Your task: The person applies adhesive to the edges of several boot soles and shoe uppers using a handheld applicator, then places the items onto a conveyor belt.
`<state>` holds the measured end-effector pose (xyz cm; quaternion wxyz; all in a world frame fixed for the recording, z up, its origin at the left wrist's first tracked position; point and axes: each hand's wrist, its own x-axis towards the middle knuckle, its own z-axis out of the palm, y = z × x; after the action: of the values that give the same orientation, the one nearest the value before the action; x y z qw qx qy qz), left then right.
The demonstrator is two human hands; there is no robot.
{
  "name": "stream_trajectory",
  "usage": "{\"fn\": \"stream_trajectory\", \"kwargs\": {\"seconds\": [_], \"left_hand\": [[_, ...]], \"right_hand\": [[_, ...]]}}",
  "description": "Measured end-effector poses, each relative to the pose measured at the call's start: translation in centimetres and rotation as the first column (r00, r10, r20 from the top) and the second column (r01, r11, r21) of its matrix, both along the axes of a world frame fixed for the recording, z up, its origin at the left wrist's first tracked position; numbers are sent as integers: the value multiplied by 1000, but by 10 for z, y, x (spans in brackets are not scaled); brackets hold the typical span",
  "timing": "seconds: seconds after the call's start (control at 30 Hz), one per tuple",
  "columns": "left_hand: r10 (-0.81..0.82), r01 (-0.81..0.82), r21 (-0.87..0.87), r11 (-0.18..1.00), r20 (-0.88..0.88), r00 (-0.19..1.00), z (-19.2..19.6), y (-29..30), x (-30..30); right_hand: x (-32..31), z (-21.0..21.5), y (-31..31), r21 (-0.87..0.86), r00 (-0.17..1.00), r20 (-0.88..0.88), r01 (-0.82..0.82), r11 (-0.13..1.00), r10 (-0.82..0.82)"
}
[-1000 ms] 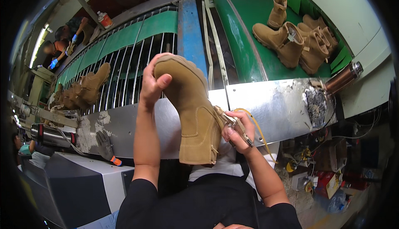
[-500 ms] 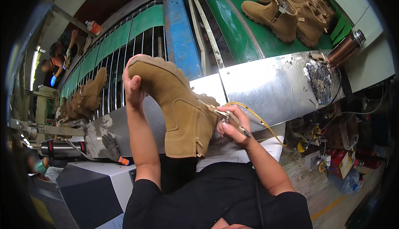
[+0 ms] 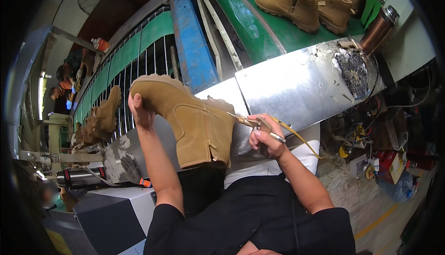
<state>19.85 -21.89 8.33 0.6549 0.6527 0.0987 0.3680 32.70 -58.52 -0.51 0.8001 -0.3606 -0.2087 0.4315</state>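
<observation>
My left hand (image 3: 142, 112) is closed around the toe end of a tan suede boot (image 3: 191, 120). The boot lies sideways in the air, its lugged sole turned away from me and its side zipper facing up. In my right hand (image 3: 271, 139) is a brass-coloured air blow gun (image 3: 249, 122) with a yellow hose (image 3: 296, 138). My fingers wrap round its body and lever. Its thin nozzle tip points at the heel side of the boot, close to the sole edge; whether it touches I cannot tell.
Tan boots stand on a green belt (image 3: 250, 32) at the far right, and more line the roller rack (image 3: 139, 65) at left. A metal ledge (image 3: 296, 83) runs across, with a copper flask (image 3: 380, 30) at its right end. A glove (image 3: 132, 169) lies at left. Other people work far left.
The boot has tipped and rolled slightly, so more of its zipper side shows. The blow gun's nozzle has shifted along the heel side. The whole view has turned a little.
</observation>
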Motion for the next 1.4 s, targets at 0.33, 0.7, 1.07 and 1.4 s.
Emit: {"fn": "stream_trajectory", "kwargs": {"seconds": [0.33,0.7,1.07,1.4], "left_hand": [[351,-381,-143,914,-197,916,-27,-23,-66],[302,-553,-295,780,-595,744,-65,-108,-185],[-3,-403,-416,815,-699,715,-43,-175,-187],[-169,-314,-556,770,-652,740,-35,-208,-164]], "right_hand": [[-14,13,14,-53,997,-35,69,996,-71],[-19,5,54,-134,977,197,113,985,-85],[-16,8,48,-207,939,334,161,965,-85],[-17,8,34,-246,928,364,180,952,-81]]}}
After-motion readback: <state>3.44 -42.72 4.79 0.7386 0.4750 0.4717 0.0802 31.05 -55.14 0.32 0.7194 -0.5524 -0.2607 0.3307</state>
